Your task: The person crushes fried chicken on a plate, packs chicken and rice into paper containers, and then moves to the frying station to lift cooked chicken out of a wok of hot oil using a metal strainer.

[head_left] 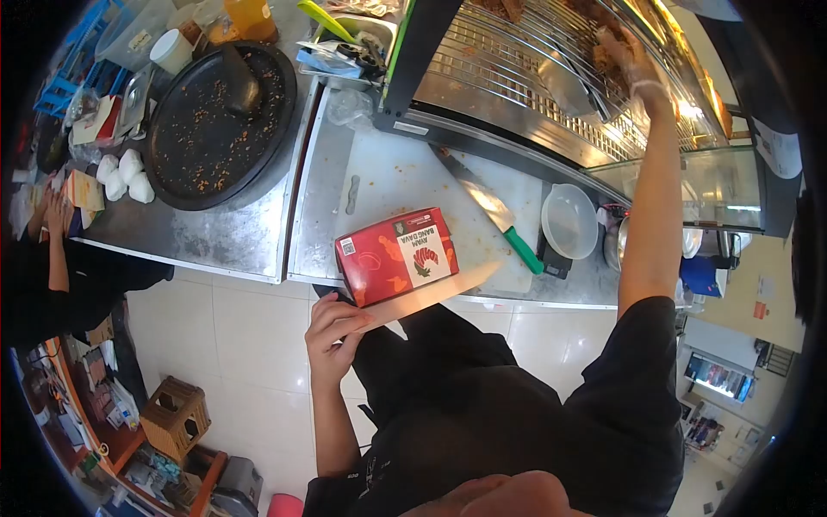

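Note:
My left hand (334, 336) pinches the pale brown flap (431, 297) of a red printed cardboard box (392, 258) at the counter's front edge. The flap stretches along the box's near side and ends in a point at the right. My right hand (633, 65), apparently in a clear glove, reaches into a lit display cabinet (422, 121). Its fingers curl around a brown piece of fried chicken (605, 59), partly covered by the wire racks. Beside that hand is a shiny metal utensil (568, 86), its kind unclear.
A green-handled knife (495, 207) lies on the white cutting board (388, 177), near a clear plastic bowl (568, 221). At left is a big black stone mortar (185, 164) with a pestle (239, 82). A co-worker's hands (56, 211) are at far left.

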The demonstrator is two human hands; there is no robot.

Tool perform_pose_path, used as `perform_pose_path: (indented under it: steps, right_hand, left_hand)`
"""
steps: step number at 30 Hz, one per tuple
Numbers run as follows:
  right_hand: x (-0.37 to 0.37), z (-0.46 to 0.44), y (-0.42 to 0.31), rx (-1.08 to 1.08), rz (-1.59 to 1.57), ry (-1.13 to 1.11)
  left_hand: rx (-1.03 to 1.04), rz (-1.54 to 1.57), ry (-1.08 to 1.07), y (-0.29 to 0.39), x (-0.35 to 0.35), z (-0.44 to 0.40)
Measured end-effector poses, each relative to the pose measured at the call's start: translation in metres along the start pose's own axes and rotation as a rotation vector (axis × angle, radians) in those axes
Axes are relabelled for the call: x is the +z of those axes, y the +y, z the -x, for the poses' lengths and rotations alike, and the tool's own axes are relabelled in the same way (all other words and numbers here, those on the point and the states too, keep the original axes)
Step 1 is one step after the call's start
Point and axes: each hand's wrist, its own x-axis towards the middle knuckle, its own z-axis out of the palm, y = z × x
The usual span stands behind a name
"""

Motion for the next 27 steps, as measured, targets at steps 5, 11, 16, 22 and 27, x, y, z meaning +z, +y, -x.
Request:
perform_pose_path:
  steps: [5, 11, 16, 22, 27]
  right_hand:
    - [-0.007, 0.005, -0.007, 0.157, -0.34, -0.305]
    - [0.001, 0.018, -0.022, 0.191, -0.124, -0.041]
    - [0.008, 0.046, -0.014, 0.045, -0.141, 0.103]
    - [-0.004, 0.115, -0.062, -0.129, -0.068, 0.169]
    - [0.021, 0.193, -0.151, 0.203, -1.352, 0.087]
  left_hand:
    - [-0.012, -0.029, 0.022, 0.0, -0.005, -0.002]
    - [-0.017, -0.036, 0.013, 0.004, -0.005, -0.01]
    - [-0.033, -0.031, 0.013, 0.002, -0.007, -0.011]
    - [-0.008, -0.024, -0.026, -0.005, -0.008, -0.013]
    - [-0.016, 0.009, -0.081, -0.007, -0.013, -0.012]
